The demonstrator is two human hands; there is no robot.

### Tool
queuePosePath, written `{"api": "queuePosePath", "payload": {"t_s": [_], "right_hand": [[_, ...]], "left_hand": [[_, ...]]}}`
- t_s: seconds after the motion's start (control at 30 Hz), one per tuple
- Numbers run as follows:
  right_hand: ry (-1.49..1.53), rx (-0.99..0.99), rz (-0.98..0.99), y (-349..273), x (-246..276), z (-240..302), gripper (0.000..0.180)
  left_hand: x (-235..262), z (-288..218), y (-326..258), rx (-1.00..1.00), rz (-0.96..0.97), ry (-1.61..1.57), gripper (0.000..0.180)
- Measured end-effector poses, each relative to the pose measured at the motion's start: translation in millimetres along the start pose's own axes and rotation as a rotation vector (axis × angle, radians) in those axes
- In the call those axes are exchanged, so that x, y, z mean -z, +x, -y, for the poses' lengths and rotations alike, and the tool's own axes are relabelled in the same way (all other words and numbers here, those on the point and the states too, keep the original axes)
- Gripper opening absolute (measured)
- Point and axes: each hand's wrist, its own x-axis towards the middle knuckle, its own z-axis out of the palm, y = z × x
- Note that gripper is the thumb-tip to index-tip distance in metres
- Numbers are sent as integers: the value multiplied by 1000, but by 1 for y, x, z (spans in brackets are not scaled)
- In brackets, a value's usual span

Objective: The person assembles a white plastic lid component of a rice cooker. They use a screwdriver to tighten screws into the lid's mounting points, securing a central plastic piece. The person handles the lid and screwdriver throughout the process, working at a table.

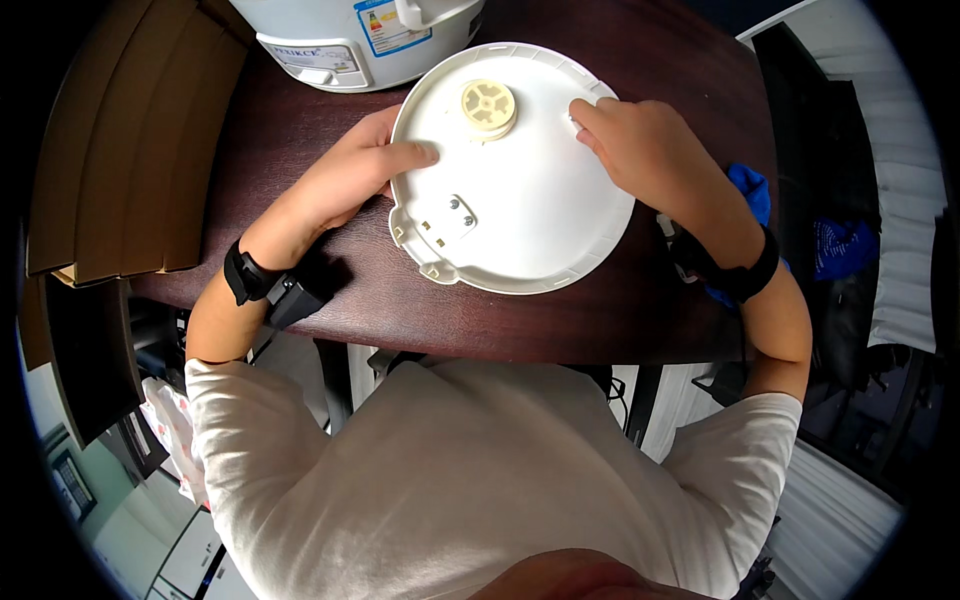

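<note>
A round white lid [545, 215], seemingly a rice cooker's, is tilted up over the table with its inner face showing. On that face sit a cream round knob-like vent cap [489, 106] and a small plate with screws [458, 212] near the hinge-like tab. My left hand [372, 165] grips the lid's left rim, thumb on the face and fingers behind it. My right hand [640, 150] is closed in a pinch against the upper right of the face. A bit of something small and whitish shows at its fingertips; I cannot make out what it is.
A white rice cooker body [375, 50] stands at the far side of the dark brown table [480, 335]. Cardboard boxes [130, 150] line the left. A blue cloth [750, 190] lies by the right forearm, and a blue item [843, 248] sits farther right.
</note>
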Motion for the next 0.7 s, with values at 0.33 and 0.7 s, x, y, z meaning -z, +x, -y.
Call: {"api": "queuePosePath", "payload": {"t_s": [0.33, 0.7], "right_hand": [[-30, -73, 10, 1, -2, -7, 19], [-10, 24, -63, 1, -10, -1, 14]], "left_hand": [[-1, -1, 1, -7, -9, -4, 50], [5, 5, 2, -14, 10, 35, 50]]}}
